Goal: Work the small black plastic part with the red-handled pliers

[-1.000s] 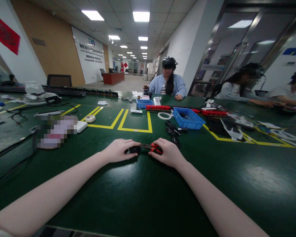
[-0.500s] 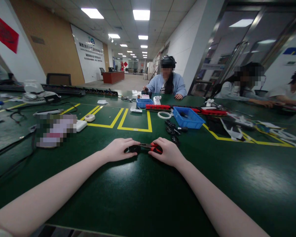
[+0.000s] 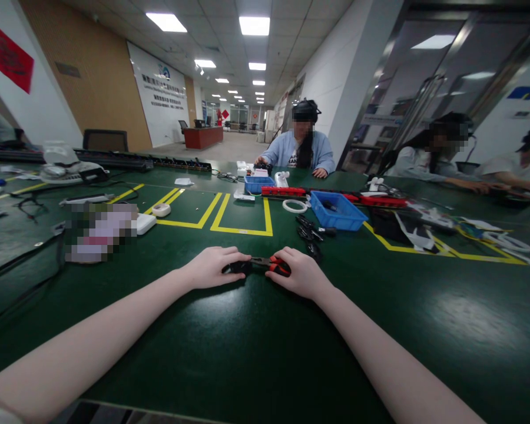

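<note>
My right hand [image 3: 301, 272] is closed around the red and black handles of the pliers [image 3: 279, 266], near the middle of the green table [image 3: 256, 353]. The metal jaws point left and meet a small black item [image 3: 239, 268]. My left hand [image 3: 214, 267] grips that black item between thumb and fingers; its details are too small to tell. Beyond my right hand lies a bundle of black cables or connectors [image 3: 308, 231].
A blue bin [image 3: 337, 210] stands beyond my right hand, beside a white ring [image 3: 294, 206]. A smaller blue bin [image 3: 258, 184] and a red strip [image 3: 284, 191] lie farther back. Across the table sits a person [image 3: 301, 150]. A white tape roll [image 3: 161, 209] is at left.
Both hands hold nearly the same position on the pliers and the black item. The person across the table has shifted their head slightly to the right.
</note>
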Demonstrator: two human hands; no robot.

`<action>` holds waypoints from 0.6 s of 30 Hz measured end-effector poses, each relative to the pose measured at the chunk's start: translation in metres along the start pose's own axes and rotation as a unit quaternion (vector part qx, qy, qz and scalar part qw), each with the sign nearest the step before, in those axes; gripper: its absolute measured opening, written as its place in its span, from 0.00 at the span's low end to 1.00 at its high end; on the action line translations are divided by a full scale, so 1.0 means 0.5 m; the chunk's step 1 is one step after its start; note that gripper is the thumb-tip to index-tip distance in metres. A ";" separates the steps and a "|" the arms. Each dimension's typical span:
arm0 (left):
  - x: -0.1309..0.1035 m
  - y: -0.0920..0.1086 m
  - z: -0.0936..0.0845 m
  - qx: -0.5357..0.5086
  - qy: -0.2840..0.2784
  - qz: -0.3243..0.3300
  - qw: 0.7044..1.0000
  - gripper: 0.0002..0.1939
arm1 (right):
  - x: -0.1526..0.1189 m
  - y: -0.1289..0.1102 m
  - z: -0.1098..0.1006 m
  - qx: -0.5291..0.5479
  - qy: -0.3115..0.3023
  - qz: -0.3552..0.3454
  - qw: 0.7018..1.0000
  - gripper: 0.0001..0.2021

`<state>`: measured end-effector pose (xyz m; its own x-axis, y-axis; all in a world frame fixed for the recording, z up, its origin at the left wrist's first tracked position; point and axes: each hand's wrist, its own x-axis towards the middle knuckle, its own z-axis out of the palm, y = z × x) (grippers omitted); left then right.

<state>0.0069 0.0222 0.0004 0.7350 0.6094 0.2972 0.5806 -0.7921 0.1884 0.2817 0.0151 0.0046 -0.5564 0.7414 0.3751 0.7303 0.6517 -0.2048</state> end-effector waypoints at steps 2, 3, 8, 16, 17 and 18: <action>-0.001 -0.001 0.001 0.006 0.003 0.003 1.000 0.22 | -0.001 -0.001 0.001 -0.001 0.004 0.000 1.000 0.12; -0.001 -0.001 0.001 0.008 0.004 0.003 1.000 0.22 | -0.001 -0.001 0.001 -0.001 0.006 0.000 1.000 0.12; -0.001 0.002 0.001 0.010 0.005 -0.005 1.000 0.23 | 0.000 -0.002 0.002 -0.008 0.008 -0.002 1.000 0.13; -0.001 0.007 0.001 -0.005 0.005 -0.031 1.000 0.23 | 0.001 -0.005 0.001 -0.020 0.009 -0.006 1.000 0.14; -0.001 0.007 0.002 -0.006 0.006 -0.033 0.999 0.24 | 0.001 -0.005 0.001 -0.020 0.009 -0.007 1.000 0.14; -0.001 0.006 0.002 -0.009 0.007 -0.035 0.999 0.24 | 0.001 -0.004 0.000 -0.020 0.010 -0.009 1.000 0.14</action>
<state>0.0088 0.0194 -0.0001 0.6881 0.6621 0.2969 0.6235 -0.7488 0.2251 0.2798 0.0140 0.0051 -0.5622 0.7260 0.3960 0.7355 0.6579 -0.1620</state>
